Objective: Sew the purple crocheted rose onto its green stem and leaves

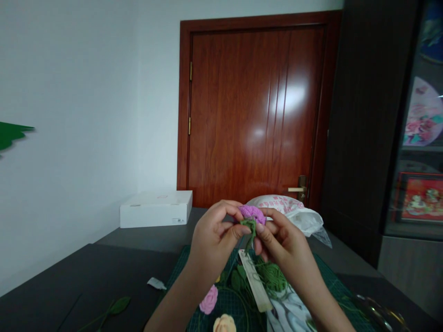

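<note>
Green cutting mat [226, 297] lay below; I saw left hand [212, 237] and right hand [285, 240] with fingers clamped on pink crochet flower [252, 214]; white box [155, 209], wooden door [252, 115] beyond.

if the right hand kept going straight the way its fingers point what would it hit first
The right hand points up and left, so it would meet the purple crocheted flower first. Its fingertips seem almost on it, though depth is hard to judge. The left hand lies just beyond.
</note>
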A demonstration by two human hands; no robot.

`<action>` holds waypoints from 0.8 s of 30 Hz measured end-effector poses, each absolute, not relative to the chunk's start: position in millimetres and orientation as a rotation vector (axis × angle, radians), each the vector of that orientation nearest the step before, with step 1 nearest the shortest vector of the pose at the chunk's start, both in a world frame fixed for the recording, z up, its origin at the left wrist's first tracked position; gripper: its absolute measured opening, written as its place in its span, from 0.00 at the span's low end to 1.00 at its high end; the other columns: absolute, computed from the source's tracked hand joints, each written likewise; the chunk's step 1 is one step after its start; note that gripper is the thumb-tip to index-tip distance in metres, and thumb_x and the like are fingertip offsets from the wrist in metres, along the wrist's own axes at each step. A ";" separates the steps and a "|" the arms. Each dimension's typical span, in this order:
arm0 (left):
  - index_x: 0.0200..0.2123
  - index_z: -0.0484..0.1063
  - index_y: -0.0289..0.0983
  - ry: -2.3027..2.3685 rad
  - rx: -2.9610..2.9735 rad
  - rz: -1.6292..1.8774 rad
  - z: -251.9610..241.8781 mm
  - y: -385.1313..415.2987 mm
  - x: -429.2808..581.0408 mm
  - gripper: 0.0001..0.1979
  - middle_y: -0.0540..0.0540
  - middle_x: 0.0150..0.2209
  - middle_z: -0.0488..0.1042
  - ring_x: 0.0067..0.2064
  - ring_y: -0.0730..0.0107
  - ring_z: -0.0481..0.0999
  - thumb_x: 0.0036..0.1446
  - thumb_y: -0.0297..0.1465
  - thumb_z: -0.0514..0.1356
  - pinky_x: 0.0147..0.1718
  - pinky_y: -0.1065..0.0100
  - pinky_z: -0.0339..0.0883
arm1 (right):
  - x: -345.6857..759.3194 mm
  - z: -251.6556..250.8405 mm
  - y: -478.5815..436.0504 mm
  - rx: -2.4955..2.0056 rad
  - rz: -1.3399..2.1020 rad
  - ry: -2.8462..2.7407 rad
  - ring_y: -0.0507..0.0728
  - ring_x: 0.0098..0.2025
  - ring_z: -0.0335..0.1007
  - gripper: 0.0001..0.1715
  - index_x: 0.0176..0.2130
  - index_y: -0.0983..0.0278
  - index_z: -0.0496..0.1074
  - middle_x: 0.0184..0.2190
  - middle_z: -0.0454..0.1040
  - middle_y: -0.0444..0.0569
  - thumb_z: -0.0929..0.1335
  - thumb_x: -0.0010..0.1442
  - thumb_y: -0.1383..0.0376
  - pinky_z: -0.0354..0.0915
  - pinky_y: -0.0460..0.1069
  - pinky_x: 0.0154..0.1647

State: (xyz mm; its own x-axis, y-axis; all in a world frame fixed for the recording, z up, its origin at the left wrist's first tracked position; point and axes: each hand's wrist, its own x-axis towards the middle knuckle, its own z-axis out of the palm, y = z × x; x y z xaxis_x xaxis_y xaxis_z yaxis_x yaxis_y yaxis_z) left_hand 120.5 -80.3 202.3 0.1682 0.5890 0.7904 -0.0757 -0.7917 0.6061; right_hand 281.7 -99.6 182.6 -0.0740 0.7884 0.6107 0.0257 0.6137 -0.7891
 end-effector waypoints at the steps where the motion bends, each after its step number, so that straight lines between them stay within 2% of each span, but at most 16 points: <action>1: 0.32 0.70 0.37 0.456 1.963 1.631 202.0 -79.2 119.1 0.04 0.43 0.42 0.73 0.43 0.63 0.76 0.54 0.25 0.64 0.35 0.67 0.74 | 282.7 183.1 -99.6 -0.707 0.730 -1.535 0.48 0.16 0.58 0.18 0.44 0.62 0.65 0.17 0.68 0.37 0.68 0.64 0.52 0.53 0.43 0.18; 5: 0.35 0.72 0.38 0.410 2.183 1.519 203.3 -75.5 109.9 0.07 0.42 0.45 0.73 0.45 0.61 0.75 0.57 0.21 0.58 0.39 0.64 0.73 | 285.6 184.3 -99.9 -0.707 0.710 -1.528 0.48 0.15 0.57 0.18 0.41 0.62 0.66 0.16 0.68 0.36 0.68 0.64 0.51 0.52 0.43 0.17; 8: 0.34 0.72 0.38 0.475 2.404 1.566 206.4 -76.0 105.1 0.09 0.44 0.44 0.73 0.46 0.62 0.74 0.58 0.20 0.56 0.44 0.61 0.69 | 283.5 182.9 -100.0 -0.725 0.681 -1.516 0.48 0.15 0.58 0.17 0.41 0.62 0.66 0.16 0.68 0.37 0.67 0.64 0.51 0.53 0.43 0.17; 12: 0.32 0.70 0.37 0.599 2.578 1.564 210.1 -81.1 103.5 0.04 0.42 0.44 0.72 0.46 0.60 0.72 0.61 0.25 0.59 0.45 0.60 0.66 | 279.1 180.9 -100.0 -0.739 0.612 -1.446 0.49 0.16 0.60 0.16 0.41 0.61 0.66 0.17 0.68 0.37 0.67 0.65 0.52 0.54 0.43 0.18; 17: 0.27 0.70 0.36 0.723 2.784 1.544 215.6 -89.4 94.6 0.11 0.41 0.43 0.72 0.46 0.55 0.70 0.64 0.31 0.58 0.44 0.55 0.64 | 282.7 180.1 -99.1 -0.782 0.530 -1.446 0.49 0.17 0.60 0.15 0.43 0.61 0.66 0.17 0.69 0.37 0.66 0.66 0.53 0.54 0.43 0.19; 20: 0.35 0.75 0.39 0.696 2.752 1.756 218.7 -93.1 90.0 0.05 0.42 0.47 0.72 0.50 0.55 0.68 0.63 0.28 0.59 0.49 0.55 0.62 | 284.8 179.9 -98.7 -0.798 0.526 -1.472 0.49 0.18 0.61 0.14 0.42 0.61 0.65 0.18 0.69 0.38 0.66 0.67 0.53 0.54 0.43 0.19; 24: 0.42 0.77 0.42 0.635 2.664 1.751 217.5 -92.7 95.3 0.10 0.44 0.51 0.72 0.55 0.57 0.67 0.62 0.24 0.59 0.54 0.56 0.61 | 281.3 179.9 -100.1 -0.777 0.555 -1.460 0.49 0.17 0.61 0.14 0.42 0.61 0.65 0.18 0.69 0.38 0.66 0.66 0.53 0.54 0.43 0.19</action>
